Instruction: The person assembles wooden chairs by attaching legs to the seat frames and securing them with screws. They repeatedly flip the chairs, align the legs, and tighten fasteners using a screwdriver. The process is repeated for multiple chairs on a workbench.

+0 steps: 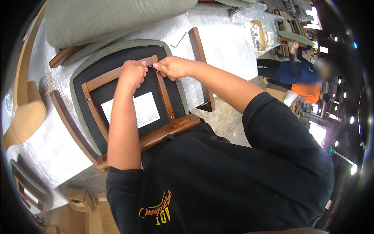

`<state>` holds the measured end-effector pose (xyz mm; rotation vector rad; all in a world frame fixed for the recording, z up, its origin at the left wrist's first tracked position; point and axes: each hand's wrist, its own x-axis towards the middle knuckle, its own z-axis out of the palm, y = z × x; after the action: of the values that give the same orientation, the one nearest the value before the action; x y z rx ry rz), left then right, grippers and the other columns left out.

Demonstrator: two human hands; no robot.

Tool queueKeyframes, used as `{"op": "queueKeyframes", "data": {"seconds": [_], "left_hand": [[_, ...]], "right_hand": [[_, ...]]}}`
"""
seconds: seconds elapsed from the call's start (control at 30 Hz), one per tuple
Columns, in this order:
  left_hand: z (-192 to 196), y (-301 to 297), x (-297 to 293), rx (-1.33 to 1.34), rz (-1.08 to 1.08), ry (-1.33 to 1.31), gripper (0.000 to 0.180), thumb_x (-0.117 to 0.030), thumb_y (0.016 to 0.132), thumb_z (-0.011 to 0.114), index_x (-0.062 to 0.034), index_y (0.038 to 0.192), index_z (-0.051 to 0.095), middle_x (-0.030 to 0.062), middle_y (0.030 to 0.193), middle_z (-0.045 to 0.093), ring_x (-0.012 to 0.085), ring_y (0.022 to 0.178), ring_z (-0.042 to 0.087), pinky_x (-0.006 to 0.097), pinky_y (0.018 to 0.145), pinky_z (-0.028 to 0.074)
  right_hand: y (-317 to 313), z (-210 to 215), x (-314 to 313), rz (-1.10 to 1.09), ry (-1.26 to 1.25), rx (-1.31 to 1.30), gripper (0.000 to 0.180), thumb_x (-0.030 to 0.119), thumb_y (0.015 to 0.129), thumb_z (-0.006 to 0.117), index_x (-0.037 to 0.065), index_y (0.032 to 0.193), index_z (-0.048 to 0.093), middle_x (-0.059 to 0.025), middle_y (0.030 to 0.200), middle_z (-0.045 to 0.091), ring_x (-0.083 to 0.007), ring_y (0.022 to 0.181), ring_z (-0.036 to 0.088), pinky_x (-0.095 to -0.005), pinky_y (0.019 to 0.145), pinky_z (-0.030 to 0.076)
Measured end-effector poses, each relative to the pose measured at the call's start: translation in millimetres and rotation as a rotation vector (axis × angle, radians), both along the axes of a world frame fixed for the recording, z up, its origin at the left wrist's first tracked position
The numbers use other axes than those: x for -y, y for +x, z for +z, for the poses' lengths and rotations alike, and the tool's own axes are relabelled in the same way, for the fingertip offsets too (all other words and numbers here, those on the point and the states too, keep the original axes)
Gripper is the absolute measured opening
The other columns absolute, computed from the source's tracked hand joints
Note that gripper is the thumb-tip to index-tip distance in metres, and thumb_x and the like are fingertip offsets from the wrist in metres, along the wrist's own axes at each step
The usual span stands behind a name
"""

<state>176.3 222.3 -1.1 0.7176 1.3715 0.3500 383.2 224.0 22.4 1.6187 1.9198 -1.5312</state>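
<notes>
An upholstered chair seat (177, 93) lies upside down on the table, its black underside up and grey-green fabric around its rim. On it rests a brown wooden frame (103, 80), with a thicker rail (156, 136) along the edge nearest my body. A white printed sheet (150, 111) sits inside the frame, partly covered by my left forearm. My left hand (133, 74) and my right hand (171, 68) meet at the frame's far right corner, fingers pinched. Between their fingertips a thin dark piece shows, too small to name.
An L-shaped hex key (179, 40) lies past the seat, near a wooden bar (201, 70). A large padded cushion (113, 19) fills the far side. Leftward are a curved wooden piece (72, 124) and a tape roll (44, 85). A person (288, 72) stands off right.
</notes>
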Motion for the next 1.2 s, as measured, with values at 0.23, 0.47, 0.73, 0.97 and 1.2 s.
{"op": "queueKeyframes", "data": {"seconds": [0.23, 0.47, 0.73, 0.97, 1.2], "left_hand": [[21.8, 67.5, -70.4, -0.624, -0.853, 0.498, 0.028, -0.018, 0.093, 0.065, 0.0066, 0.103, 0.075, 0.0264, 0.098, 0.074, 0.0359, 0.087, 0.075, 0.044, 0.074, 0.059], [41.6, 128.6, -20.3, -0.866, -0.918, 0.696, 0.019, -0.011, 0.093, 0.062, -0.0024, 0.1, 0.077, 0.0214, 0.107, 0.077, 0.0348, 0.102, 0.076, 0.045, 0.085, 0.062], [45.9, 127.5, 75.6, -0.843, -0.826, 0.662, 0.023, -0.027, 0.102, 0.058, -0.0068, 0.101, 0.07, 0.02, 0.092, 0.077, 0.0388, 0.087, 0.077, 0.05, 0.077, 0.062], [32.0, 57.5, 100.0, -0.787, -0.516, 0.683, 0.034, -0.045, 0.102, 0.06, -0.0151, 0.095, 0.074, 0.0172, 0.086, 0.075, 0.0416, 0.083, 0.074, 0.053, 0.074, 0.06], [42.4, 30.0, 45.1, -1.055, -0.681, 0.672, 0.028, -0.041, 0.098, 0.067, -0.0153, 0.097, 0.077, 0.0167, 0.094, 0.074, 0.0401, 0.085, 0.074, 0.052, 0.071, 0.06]], "right_hand": [[25.1, -34.4, 21.6, -0.236, 0.267, -0.183, 0.05, 0.045, 0.109, 0.049, 0.001, 0.096, 0.069, -0.0145, 0.08, 0.067, -0.0258, 0.074, 0.064, -0.0403, 0.072, 0.05], [79.7, -64.1, 44.9, -0.678, 0.547, -0.16, 0.028, 0.03, 0.104, 0.062, 0.004, 0.096, 0.069, -0.0049, 0.071, 0.066, -0.0125, 0.061, 0.059, -0.0328, 0.059, 0.047], [89.6, -50.1, 42.1, -0.559, 0.684, -0.279, 0.028, 0.031, 0.104, 0.063, 0.006, 0.094, 0.069, -0.0017, 0.073, 0.066, -0.0098, 0.061, 0.054, -0.0309, 0.059, 0.046], [76.2, -20.8, 67.9, -0.371, 0.545, -0.241, 0.035, 0.041, 0.099, 0.069, 0.006, 0.095, 0.071, -0.0072, 0.076, 0.069, -0.016, 0.071, 0.063, -0.0339, 0.069, 0.052], [15.2, -21.9, 138.4, -0.124, 0.107, 0.009, 0.054, 0.048, 0.1, 0.061, -0.005, 0.111, 0.061, -0.0288, 0.104, 0.072, -0.0453, 0.1, 0.07, -0.0521, 0.091, 0.056]]}}
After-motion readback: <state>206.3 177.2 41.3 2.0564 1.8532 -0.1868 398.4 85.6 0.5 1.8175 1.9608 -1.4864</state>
